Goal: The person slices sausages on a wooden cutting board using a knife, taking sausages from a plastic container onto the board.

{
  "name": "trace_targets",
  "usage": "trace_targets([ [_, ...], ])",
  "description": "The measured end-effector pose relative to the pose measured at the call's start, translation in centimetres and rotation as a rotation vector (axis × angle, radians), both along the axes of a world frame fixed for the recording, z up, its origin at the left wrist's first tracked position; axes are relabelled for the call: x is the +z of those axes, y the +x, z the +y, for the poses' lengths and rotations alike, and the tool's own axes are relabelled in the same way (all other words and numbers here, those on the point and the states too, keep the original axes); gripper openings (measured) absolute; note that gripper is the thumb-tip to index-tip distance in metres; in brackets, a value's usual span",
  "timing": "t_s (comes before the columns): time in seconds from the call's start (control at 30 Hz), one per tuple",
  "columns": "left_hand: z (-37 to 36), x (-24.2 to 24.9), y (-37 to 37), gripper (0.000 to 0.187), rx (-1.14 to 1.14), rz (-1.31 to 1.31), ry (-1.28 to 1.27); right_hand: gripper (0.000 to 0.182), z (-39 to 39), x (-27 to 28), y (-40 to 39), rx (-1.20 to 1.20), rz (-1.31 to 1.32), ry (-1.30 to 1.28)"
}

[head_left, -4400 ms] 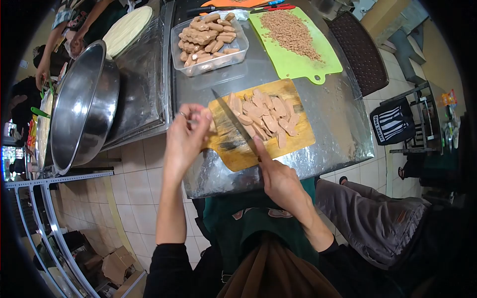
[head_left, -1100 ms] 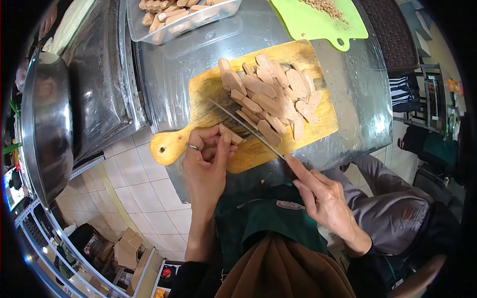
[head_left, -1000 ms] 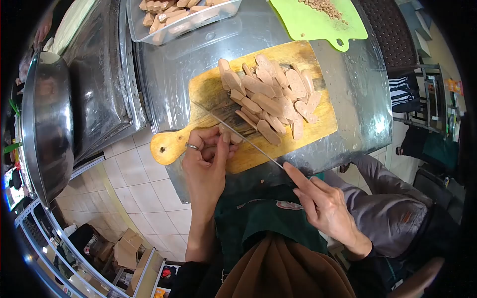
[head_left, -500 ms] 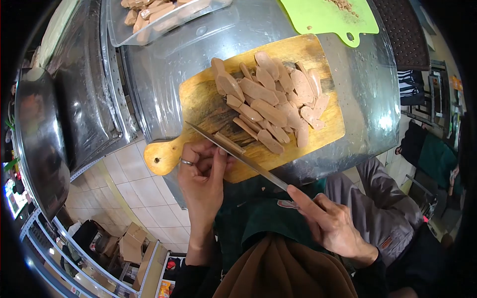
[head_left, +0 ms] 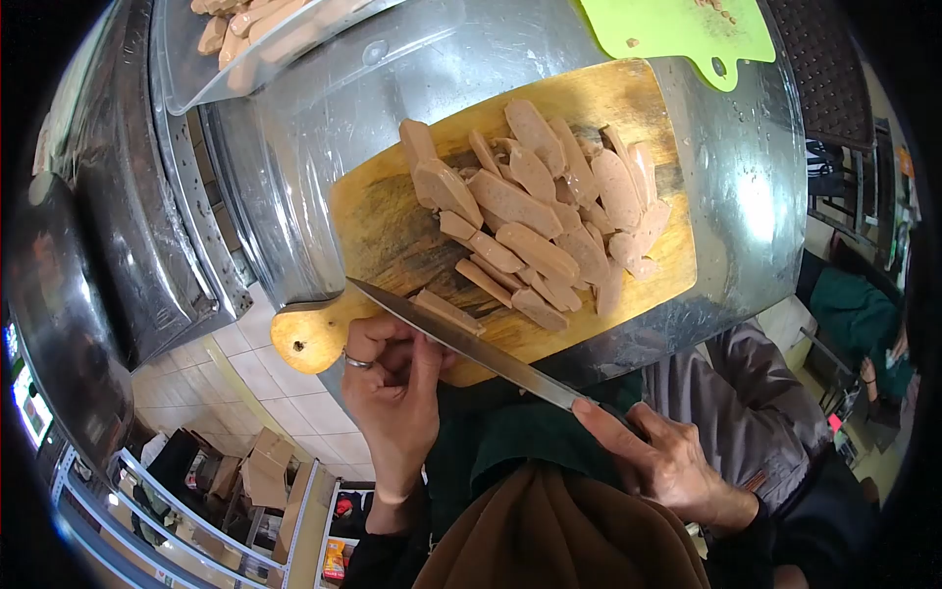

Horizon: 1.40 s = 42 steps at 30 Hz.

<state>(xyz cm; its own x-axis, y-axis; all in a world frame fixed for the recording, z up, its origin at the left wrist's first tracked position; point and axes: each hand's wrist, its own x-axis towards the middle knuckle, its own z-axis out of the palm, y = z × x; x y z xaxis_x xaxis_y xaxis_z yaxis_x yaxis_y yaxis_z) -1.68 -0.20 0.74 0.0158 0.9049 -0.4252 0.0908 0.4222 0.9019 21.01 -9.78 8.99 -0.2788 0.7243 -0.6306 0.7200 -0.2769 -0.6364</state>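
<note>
One broad, glossy grey metal bench (head_left: pixel 324 137) carries the materials. Upon it lies a yellow-brown wooden cutting board (head_left: pixel 383 216), its rounded handle pointing left. At upper left, cut by the frame, a clear plastic tub (head_left: pixel 334 37) contains elongated pinkish-brown pieces (head_left: pixel 260 25); at upper right is a lime-green cutting board (head_left: pixel 677 34) with a holed tab. Both hands are at the wooden board's near side, apart from each other. The right hand (head_left: pixel 677 466) is closed round the largely hidden handle of a long steel knife (head_left: pixel 481 353), forefinger extended toward the blade. The left hand (head_left: pixel 392 398) is curled just beside the blade; whether its fingers pinch anything cannot be told. Overlapping pinkish-brown slices (head_left: pixel 515 201) are heaped on the board's middle and right. One thin pinkish-brown strip (head_left: pixel 446 312) lies beyond the blade; a silver ring (head_left: pixel 359 363) encircles a left finger.
</note>
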Motion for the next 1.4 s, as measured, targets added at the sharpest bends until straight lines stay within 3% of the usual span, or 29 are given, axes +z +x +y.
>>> trace_targets([
  [0.73,0.1,0.1,-0.3,0.013,-0.041,0.050,-0.028,0.072,-0.1,-0.8,-1.0,-0.070,0.001,0.103],
  [0.83,0.3,0.2,0.0,0.014,-0.020,0.021,-0.033,0.083,1.2,-2.9,-1.9,-0.106,0.087,0.146],
  [0.93,0.2,0.0,0.2,0.015,-0.004,0.033,-0.018,0.082,1.9,-3.5,-2.4,-0.099,0.083,0.125],
  [1.03,0.2,0.1,0.4,0.015,0.001,0.038,-0.036,0.060,1.6,-3.0,-2.8,-0.114,0.036,0.153],
  [1.13,0.2,0.1,0.3,0.016,0.014,0.021,-0.063,0.061,1.1,-3.0,-2.6,-0.129,0.035,0.153],
  [1.23,0.2,0.1,0.3,0.017,0.010,0.019,-0.082,0.080,1.9,-4.2,-3.1,-0.124,0.069,0.168],
  [1.4,0.3,-0.1,0.3,0.018,0.009,0.010,-0.071,0.079,2.1,-4.1,-3.6,-0.151,0.074,0.157],
])
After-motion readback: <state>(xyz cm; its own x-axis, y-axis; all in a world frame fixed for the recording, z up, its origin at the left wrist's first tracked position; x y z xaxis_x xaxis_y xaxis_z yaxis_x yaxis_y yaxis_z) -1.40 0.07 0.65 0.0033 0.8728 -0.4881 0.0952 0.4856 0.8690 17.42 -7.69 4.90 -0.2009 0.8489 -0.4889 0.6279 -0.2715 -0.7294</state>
